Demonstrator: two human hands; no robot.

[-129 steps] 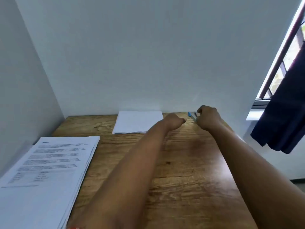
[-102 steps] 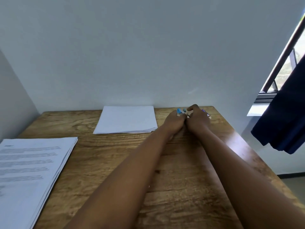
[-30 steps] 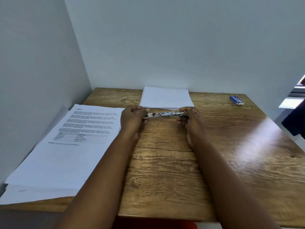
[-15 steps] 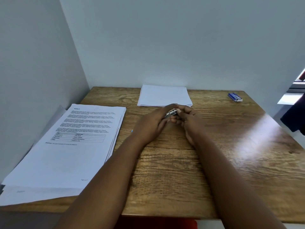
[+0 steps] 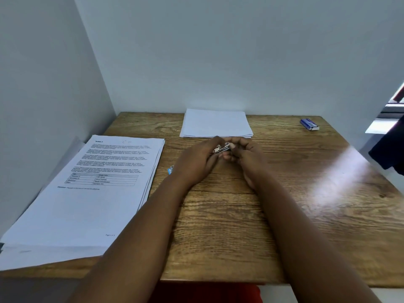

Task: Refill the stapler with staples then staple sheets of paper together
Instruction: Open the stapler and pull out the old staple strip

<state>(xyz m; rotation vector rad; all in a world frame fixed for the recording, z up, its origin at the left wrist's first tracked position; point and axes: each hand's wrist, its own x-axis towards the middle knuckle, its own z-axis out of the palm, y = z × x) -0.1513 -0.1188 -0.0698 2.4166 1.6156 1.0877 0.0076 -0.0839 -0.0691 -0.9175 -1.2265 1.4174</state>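
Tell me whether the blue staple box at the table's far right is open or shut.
Cannot tell: the small blue staple box lies flat, too small to show any flap.

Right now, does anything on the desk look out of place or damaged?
Nothing looks damaged. One small blue thing peeks from under the left hand; what it is cannot be told.

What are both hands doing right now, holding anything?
Left hand: closed on the metal stapler, gripping its left end.
Right hand: closed on the same stapler, fingertips pinching its right end.
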